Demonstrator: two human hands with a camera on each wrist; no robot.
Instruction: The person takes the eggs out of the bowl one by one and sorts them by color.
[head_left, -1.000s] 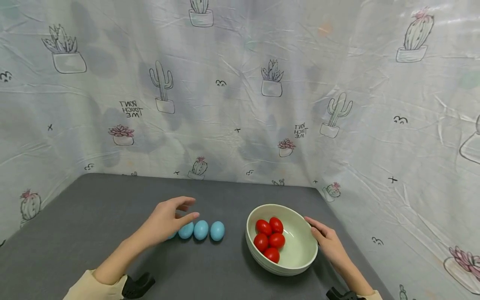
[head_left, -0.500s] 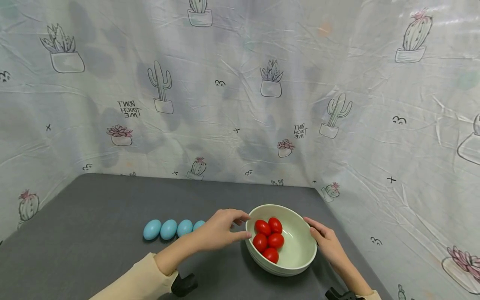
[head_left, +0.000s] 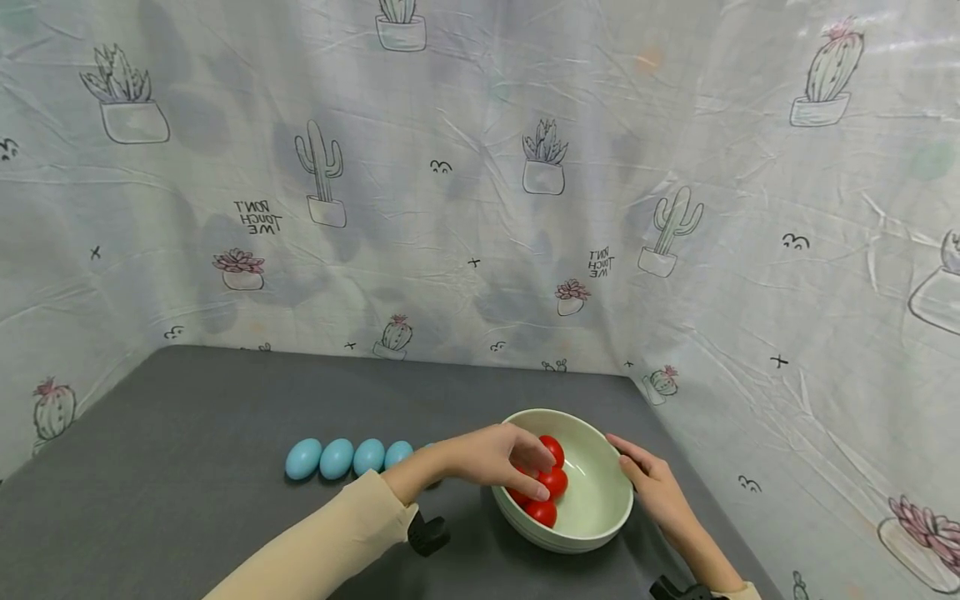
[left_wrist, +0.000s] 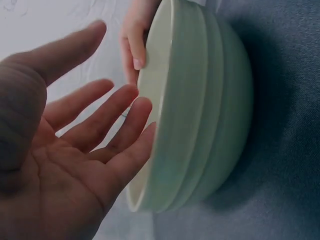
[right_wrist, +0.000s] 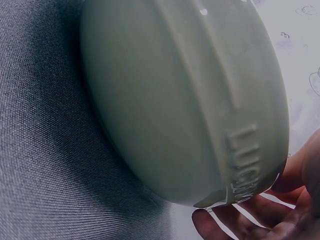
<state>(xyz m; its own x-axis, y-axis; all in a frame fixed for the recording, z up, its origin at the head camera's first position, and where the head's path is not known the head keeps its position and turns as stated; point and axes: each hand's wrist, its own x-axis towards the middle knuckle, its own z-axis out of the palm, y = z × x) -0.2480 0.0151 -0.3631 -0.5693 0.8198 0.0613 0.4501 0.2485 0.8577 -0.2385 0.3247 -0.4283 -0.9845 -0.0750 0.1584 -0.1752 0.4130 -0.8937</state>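
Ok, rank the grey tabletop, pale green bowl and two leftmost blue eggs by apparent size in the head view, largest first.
1. Grey tabletop
2. Pale green bowl
3. Leftmost blue egg and second blue egg: too alike to rank.

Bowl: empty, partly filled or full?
Partly filled: red oval objects sit inside the bowl beside bare inner surface; the left hand partly hides them.

Lower left: grey woven tabletop passable behind the light-blue egg-shaped objects. Lower right: round pale-green glossy bowl obstructed at left by bare left hand, passable inside at right.
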